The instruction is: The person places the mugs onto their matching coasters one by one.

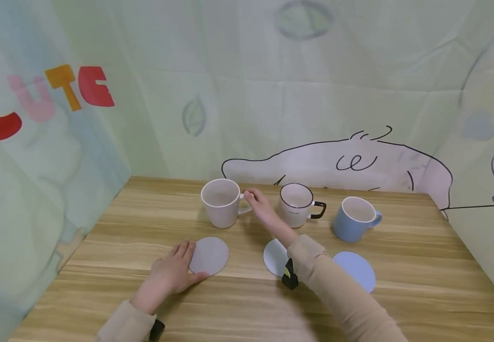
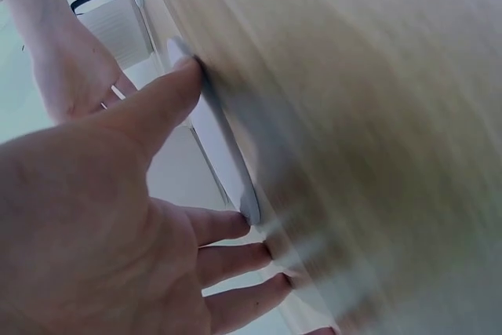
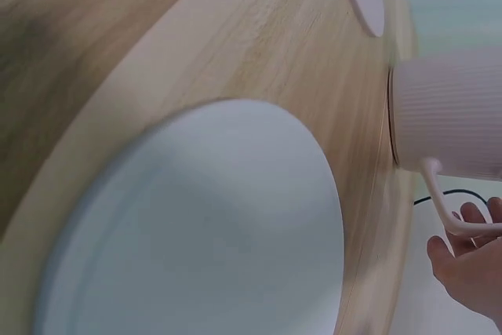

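Note:
A pale round coaster (image 1: 209,256) lies on the wooden table at the left. My left hand (image 1: 174,270) holds its near-left rim, thumb on the front edge and fingertips at the back edge; the left wrist view shows this coaster (image 2: 223,143) edge-on between thumb and index finger. Behind it stands an upright ribbed, off-white mug (image 1: 222,204). My right hand (image 1: 265,209) reaches forward to its handle, fingertips at the top. In the right wrist view the fingers of this hand (image 3: 474,264) sit around the handle of the mug (image 3: 451,115).
A white mug with a black rim and handle (image 1: 294,213) and a blue mug (image 1: 351,223) stand to the right. In front of them lie a light blue coaster (image 1: 274,256), partly behind my right arm, and a blue coaster (image 1: 359,270). A printed curtain (image 1: 247,95) borders the table.

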Tool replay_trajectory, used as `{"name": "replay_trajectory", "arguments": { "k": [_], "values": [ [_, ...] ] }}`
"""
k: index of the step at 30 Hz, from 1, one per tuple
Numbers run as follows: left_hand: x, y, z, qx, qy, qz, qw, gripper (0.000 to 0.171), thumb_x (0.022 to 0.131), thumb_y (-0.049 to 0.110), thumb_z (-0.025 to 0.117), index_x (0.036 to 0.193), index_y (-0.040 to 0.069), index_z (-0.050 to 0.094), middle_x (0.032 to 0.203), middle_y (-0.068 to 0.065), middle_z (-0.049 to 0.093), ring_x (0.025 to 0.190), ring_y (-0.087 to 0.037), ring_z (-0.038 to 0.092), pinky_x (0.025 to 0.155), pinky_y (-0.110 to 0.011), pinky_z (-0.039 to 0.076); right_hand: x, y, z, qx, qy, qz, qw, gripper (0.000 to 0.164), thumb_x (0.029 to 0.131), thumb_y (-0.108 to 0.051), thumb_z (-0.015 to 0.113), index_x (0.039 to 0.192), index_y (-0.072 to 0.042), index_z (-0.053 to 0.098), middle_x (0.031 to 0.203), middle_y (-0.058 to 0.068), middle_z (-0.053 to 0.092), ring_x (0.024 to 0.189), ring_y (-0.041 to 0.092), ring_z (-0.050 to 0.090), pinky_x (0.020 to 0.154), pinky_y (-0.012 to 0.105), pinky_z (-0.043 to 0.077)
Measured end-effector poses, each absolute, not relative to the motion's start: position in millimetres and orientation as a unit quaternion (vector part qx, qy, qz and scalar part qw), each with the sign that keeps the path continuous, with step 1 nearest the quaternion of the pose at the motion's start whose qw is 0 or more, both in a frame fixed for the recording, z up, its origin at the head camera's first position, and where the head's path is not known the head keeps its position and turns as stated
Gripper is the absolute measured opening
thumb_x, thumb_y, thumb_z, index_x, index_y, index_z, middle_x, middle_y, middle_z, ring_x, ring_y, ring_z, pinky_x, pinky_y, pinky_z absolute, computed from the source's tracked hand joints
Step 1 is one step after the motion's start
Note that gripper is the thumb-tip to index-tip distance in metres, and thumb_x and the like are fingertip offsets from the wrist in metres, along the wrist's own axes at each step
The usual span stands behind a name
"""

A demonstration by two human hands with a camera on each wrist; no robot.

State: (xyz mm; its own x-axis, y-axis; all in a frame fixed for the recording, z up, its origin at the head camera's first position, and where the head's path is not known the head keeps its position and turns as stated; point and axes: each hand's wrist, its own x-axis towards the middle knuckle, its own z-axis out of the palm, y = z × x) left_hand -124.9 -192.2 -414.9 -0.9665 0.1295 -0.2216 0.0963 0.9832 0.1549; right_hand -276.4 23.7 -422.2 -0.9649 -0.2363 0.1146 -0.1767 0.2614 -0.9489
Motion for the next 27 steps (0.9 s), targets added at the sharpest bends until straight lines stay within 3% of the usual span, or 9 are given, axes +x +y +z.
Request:
{"name": "replay_trajectory", "arguments": {
  "k": [8,15,23,27],
  "values": [
    [-124.0,-192.4,-413.1,0.056,0.989,0.073,0.118,0.090,0.084,0.056,0.063,0.144,-0.004,0.035,0.151,-0.027,0.034,0.137,-0.045,0.036,0.090,-0.066,0.044,-275.9,18.2,-422.2,-0.108,0.784,-0.610,0.052,0.035,0.102,-0.026,0.043,0.120,0.001,0.057,0.122,0.022,0.062,0.117,0.040,0.057,0.102,0.047,0.045],
    [-123.9,-192.0,-411.6,0.053,0.988,0.078,0.121,0.091,0.083,0.057,0.064,0.144,-0.004,0.035,0.151,-0.027,0.034,0.137,-0.045,0.036,0.091,-0.066,0.044,-275.1,15.4,-421.4,-0.114,0.785,-0.607,0.041,0.032,0.103,-0.020,0.041,0.112,0.006,0.056,0.114,0.031,0.062,0.112,0.042,0.059,0.099,0.045,0.047],
    [-124.4,-191.7,-410.7,0.050,0.988,0.081,0.122,0.091,0.082,0.056,0.066,0.144,-0.004,0.036,0.150,-0.027,0.034,0.137,-0.045,0.036,0.092,-0.066,0.043,-277.2,14.1,-423.2,-0.104,0.782,-0.612,0.049,0.027,0.103,-0.020,0.042,0.105,0.004,0.056,0.105,0.027,0.064,0.106,0.038,0.061,0.093,0.040,0.049],
    [-124.6,-191.3,-410.7,0.049,0.988,0.077,0.124,0.091,0.083,0.056,0.065,0.144,-0.004,0.036,0.150,-0.027,0.035,0.136,-0.045,0.037,0.092,-0.066,0.044,-279.8,14.8,-424.8,-0.099,0.771,-0.626,0.059,0.024,0.103,-0.018,0.042,0.096,0.002,0.054,0.090,0.018,0.061,0.095,0.033,0.063,0.088,0.033,0.049]
  ]
}}
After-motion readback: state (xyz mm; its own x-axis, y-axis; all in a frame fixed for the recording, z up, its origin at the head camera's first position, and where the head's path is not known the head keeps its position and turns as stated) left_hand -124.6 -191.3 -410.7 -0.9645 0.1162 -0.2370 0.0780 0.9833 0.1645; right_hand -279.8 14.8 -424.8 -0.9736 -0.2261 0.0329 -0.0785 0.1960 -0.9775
